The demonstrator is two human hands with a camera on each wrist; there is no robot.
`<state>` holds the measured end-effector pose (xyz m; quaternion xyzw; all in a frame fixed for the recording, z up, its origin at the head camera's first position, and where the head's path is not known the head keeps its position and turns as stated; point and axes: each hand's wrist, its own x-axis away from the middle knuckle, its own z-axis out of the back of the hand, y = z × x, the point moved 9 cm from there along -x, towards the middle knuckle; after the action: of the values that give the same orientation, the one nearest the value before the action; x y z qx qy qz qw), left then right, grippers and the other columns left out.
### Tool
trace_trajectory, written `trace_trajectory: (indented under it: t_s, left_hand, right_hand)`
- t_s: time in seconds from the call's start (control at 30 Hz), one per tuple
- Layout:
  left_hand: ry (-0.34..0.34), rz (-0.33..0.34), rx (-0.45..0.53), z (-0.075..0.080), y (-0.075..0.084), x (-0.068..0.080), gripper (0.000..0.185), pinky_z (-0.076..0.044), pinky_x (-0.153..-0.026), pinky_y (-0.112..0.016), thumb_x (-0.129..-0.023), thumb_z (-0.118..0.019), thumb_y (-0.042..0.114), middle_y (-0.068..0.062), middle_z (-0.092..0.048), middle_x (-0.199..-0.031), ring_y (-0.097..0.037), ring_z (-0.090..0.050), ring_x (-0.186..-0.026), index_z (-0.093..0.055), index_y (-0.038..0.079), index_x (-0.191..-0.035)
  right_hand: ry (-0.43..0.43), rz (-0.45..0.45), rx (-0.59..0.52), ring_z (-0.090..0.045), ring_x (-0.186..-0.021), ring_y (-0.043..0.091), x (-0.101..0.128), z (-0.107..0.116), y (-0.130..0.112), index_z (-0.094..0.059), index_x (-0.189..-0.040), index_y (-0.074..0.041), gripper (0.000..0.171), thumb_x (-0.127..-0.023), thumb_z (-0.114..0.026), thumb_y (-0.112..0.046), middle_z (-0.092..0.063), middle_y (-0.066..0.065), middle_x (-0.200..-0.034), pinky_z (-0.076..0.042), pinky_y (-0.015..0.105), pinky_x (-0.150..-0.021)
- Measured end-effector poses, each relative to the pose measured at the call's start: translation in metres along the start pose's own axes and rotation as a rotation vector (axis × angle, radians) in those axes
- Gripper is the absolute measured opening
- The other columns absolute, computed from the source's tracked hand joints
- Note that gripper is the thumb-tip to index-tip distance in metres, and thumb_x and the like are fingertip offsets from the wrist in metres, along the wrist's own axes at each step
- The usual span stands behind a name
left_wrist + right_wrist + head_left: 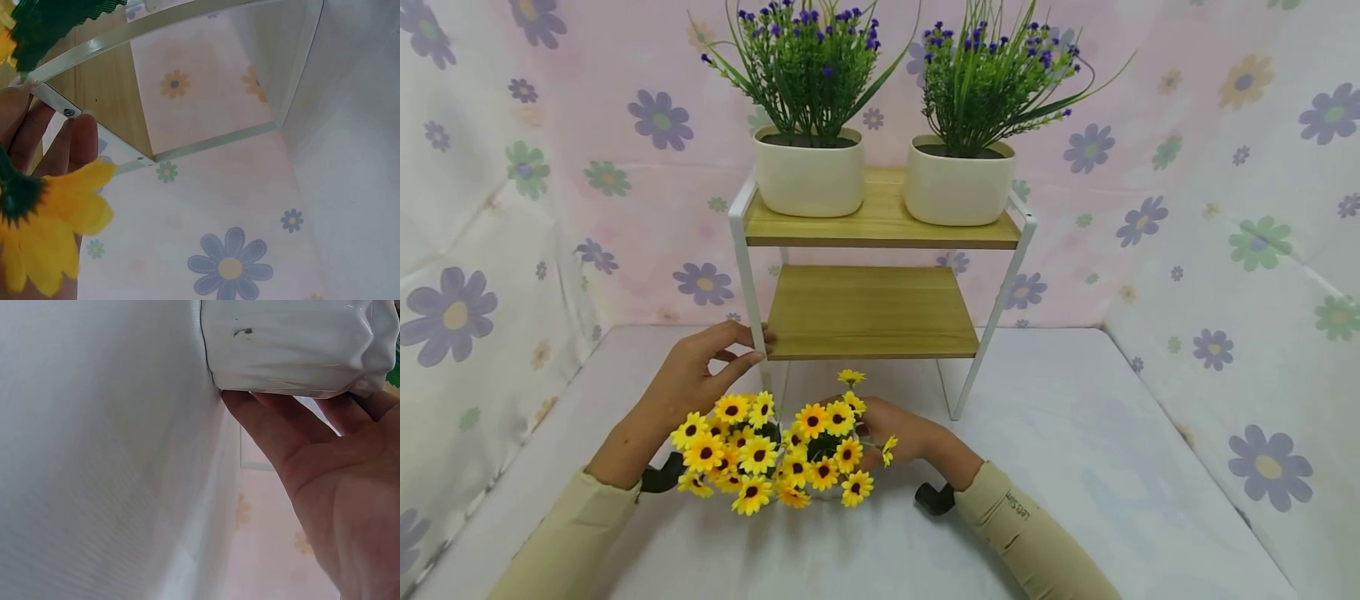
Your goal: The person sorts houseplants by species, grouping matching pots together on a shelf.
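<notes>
Centre frame, on the worktop (1075, 433), a rack (872, 312) carries two planters (810, 182). Lower centre, yellow flowers (757, 456) top a white pot (287, 347). The left hand (700, 367) pinches the rack; the right hand (902, 429), fingers nearly straight, touches the pot. A careless tug could topple the planters.

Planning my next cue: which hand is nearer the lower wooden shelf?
Left: left hand pinches the frame at the lower shelf's front left corner; right hand is lower, by the yellow flowers.
</notes>
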<state>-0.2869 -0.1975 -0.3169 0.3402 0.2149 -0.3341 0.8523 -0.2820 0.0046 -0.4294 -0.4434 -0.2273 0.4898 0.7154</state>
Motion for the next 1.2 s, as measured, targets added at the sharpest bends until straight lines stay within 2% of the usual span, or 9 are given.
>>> trace_trajectory:
  t_s: [0.23, 0.5, 0.7, 0.97, 1.2]
  left_hand:
    - [0.017, -0.005, -0.019, 0.001, 0.001, 0.0, 0.026, -0.055, -0.085, -0.009, -0.093, -0.077, -0.006, -0.002, -0.077, -0.117, -0.019, -0.074, -0.103, -0.073, 0.011, -0.113]
    - [0.021, -0.005, -0.02, 0.0, 0.0, 0.001, 0.027, -0.054, -0.085, -0.009, -0.092, -0.078, -0.006, -0.002, -0.077, -0.116, -0.02, -0.074, -0.102, -0.072, 0.01, -0.112]
    - [0.028, -0.038, -0.008, 0.001, 0.002, -0.001, 0.027, -0.056, -0.085, -0.011, -0.092, -0.077, -0.007, -0.001, -0.076, -0.117, -0.019, -0.073, -0.105, -0.072, 0.012, -0.11]
    - [0.018, -0.024, 0.008, 0.0, 0.001, -0.001, 0.028, -0.058, -0.084, -0.015, -0.093, -0.076, -0.006, 0.0, -0.076, -0.121, -0.018, -0.073, -0.108, -0.072, 0.015, -0.112]
    - [0.025, -0.018, -0.02, 0.001, 0.001, -0.001, 0.029, -0.055, -0.084, -0.01, -0.09, -0.078, -0.009, -0.003, -0.076, -0.117, -0.021, -0.074, -0.104, -0.071, 0.01, -0.111]
  right_hand:
    - [0.005, 0.004, 0.004, -0.059, -0.131, 0.008, 0.0, -0.001, -0.002, -0.05, -0.154, -0.012, 0.079, -0.084, -0.087, -0.008, -0.059, 0.0, -0.149, -0.05, 0.031, -0.112]
    - [-0.006, 0.006, 0.004, -0.059, -0.132, 0.008, 0.0, -0.002, -0.006, -0.051, -0.153, -0.009, 0.073, -0.088, -0.086, -0.008, -0.06, 0.003, -0.149, -0.049, 0.03, -0.113]
    - [-0.022, 0.039, 0.076, -0.056, -0.137, 0.008, 0.001, 0.0, -0.012, -0.048, -0.155, -0.011, 0.077, -0.089, -0.087, -0.011, -0.057, 0.002, -0.152, -0.049, 0.029, -0.113]
    - [0.015, 0.036, 0.111, -0.058, -0.134, 0.01, 0.009, 0.015, -0.022, -0.048, -0.155, -0.009, 0.078, -0.088, -0.087, -0.015, -0.059, 0.003, -0.15, -0.051, 0.031, -0.111]
    - [0.064, 0.103, 0.187, -0.058, -0.132, 0.011, 0.014, 0.03, -0.038, -0.052, -0.152, -0.01, 0.076, -0.086, -0.088, -0.023, -0.061, 0.0, -0.147, -0.049, 0.034, -0.114]
